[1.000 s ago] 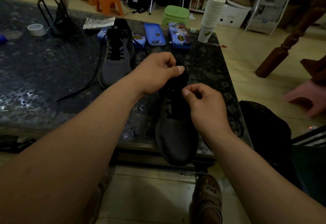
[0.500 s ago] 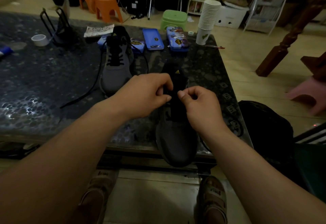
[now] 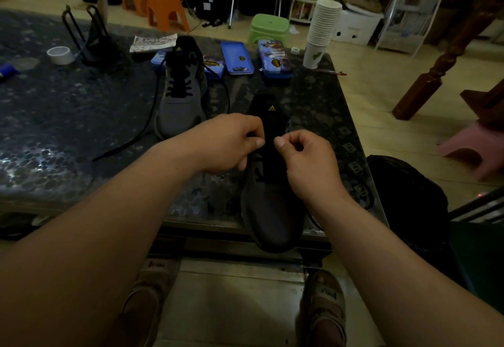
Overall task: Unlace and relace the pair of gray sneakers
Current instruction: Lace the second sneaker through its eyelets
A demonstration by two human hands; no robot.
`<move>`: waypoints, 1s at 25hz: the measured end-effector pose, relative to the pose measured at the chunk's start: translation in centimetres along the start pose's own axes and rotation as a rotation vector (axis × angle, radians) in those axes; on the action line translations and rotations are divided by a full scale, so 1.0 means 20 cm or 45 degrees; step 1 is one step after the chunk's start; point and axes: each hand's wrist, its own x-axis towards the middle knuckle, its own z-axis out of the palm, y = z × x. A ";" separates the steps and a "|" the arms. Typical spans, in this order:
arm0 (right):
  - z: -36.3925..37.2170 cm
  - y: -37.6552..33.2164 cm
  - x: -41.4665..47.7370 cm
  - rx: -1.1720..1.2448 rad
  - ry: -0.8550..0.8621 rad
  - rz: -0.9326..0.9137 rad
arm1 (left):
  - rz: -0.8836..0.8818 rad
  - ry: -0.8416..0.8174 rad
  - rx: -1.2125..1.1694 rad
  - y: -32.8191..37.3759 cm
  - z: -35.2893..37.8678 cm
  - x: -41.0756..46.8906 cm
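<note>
The left grip (image 3: 229, 142) and right grip (image 3: 305, 159) are pinched, apparently on dark lace, directly above the near gray sneaker (image 3: 272, 210), laid on the tabletop (image 3: 68, 128); the second sneaker (image 3: 181, 103) is seen beyond the left grip.

Both bare forearms reach forward and angle in toward each other. The left hand (image 3: 229, 142) and right hand (image 3: 306, 159) sit knuckles-up, just apart, each with its 4 fingers curled and thumb tip pressed against the forefinger, thumbs facing one another

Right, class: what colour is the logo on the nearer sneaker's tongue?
Yellow logo, clearest in head view.
</note>
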 end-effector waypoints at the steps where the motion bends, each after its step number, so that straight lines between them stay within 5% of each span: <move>1: 0.00 0.00 0.00 0.001 0.001 -0.001 | 0.002 0.007 -0.052 0.00 0.00 0.00; 8: -0.04 -0.01 0.00 -0.028 -0.029 -0.024 | 0.071 0.188 -0.195 0.01 0.01 -0.01; 14: -0.13 -0.04 0.04 -0.023 0.024 0.041 | -0.088 0.435 -1.337 0.05 -0.05 -0.05; 19: -0.06 -0.08 -0.02 -0.443 -0.094 -0.638 | -0.005 0.299 -1.593 0.09 -0.06 -0.11; 23: -0.04 -0.10 0.01 -0.398 -0.124 -0.548 | -0.078 0.436 -1.903 0.05 -0.12 -0.11; 25: -0.06 -0.12 0.00 -0.313 -0.118 -0.520 | -0.143 0.520 -1.718 0.01 -0.09 -0.09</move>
